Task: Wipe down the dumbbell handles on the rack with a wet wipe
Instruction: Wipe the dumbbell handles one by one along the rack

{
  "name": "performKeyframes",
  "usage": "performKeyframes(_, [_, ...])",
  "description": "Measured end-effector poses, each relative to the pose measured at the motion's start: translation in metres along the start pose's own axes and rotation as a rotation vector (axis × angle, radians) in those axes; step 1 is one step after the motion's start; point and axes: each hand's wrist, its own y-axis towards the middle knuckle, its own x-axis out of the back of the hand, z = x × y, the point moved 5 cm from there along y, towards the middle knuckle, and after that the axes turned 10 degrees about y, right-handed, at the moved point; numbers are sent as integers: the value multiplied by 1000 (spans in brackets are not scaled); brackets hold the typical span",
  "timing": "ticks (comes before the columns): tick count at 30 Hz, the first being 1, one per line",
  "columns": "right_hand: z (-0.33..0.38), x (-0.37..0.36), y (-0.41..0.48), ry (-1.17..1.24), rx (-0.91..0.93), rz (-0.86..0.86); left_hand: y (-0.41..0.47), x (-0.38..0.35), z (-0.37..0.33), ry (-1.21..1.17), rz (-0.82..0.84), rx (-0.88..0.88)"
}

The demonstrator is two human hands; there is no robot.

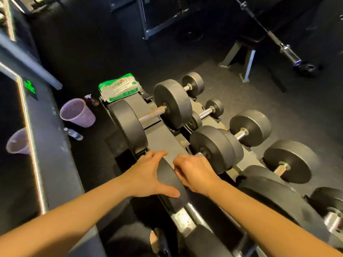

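A black dumbbell rack (163, 138) runs from the middle to the bottom right, holding several black dumbbells. My left hand (148, 175) grips the left weight head (171, 184) of a near dumbbell, fingers over its top edge and thumb on its near side. My right hand (194, 173) is curled round that dumbbell's handle, whose knurled end (199, 154) shows beside the right weight head (211, 149). A pale scrap peeks out under the fingers; I cannot tell if it is a wipe. A green and white wet wipe pack (120, 89) lies on the rack's far end. Behind it a large dumbbell's bare handle (150, 115) is exposed.
A purple basket (78, 113), a water bottle (73, 133) and a spray bottle (91, 99) sit on the dark floor left of the rack. A mirror wall edge (31, 138) runs along the left. A bench frame (241, 52) and a barbell (278, 39) stand beyond.
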Motion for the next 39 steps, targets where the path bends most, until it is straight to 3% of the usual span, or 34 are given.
performKeyframes(3, [-15, 15, 16, -229, -196, -34, -3, 0, -1, 1, -1, -7])
performKeyframes(5, [-20, 17, 28, -247, -312, 111, -2, 1, -2, -2, -12, 3])
performKeyframes(9, [-1, 10, 49, 214, -227, 495, -3, 4, -2, -2, -42, 9])
performKeyframes(12, [12, 12, 55, 163, -183, 594, -4, 3, -3, -14, -56, 6])
performKeyframes(15, [4, 12, 47, -194, -187, 419, -4, 3, -4, 2, -52, 6])
performKeyframes(17, [-12, 11, 30, -247, -246, 176, -4, 2, -4, 12, -37, 4])
performKeyframes(20, [-22, 2, -2, -86, -208, -275, -4, 2, -4, 2, -42, -1])
performKeyframes(21, [-21, -7, -12, 109, -199, -311, -3, 1, -4, 1, -45, 1])
performKeyframes(24, [-6, -20, -26, 520, -139, -254, -2, 0, -2, -11, -53, 8])
performKeyframes(28, [-15, -18, -37, 292, 41, -201, -3, 0, -1, -21, -68, 12])
performKeyframes(31, [-42, -9, -55, 350, -196, -353, -3, 1, -2, -17, -52, 3])
performKeyframes(33, [-34, -10, -54, 428, -222, -380, -3, 1, -2, -15, -52, 7])
performKeyframes(36, [-4, -13, -34, 366, -34, -225, -3, 0, -1, -16, -54, 17])
performKeyframes(39, [-18, 10, 6, 46, -150, -50, -2, 0, -1, -17, -48, 29])
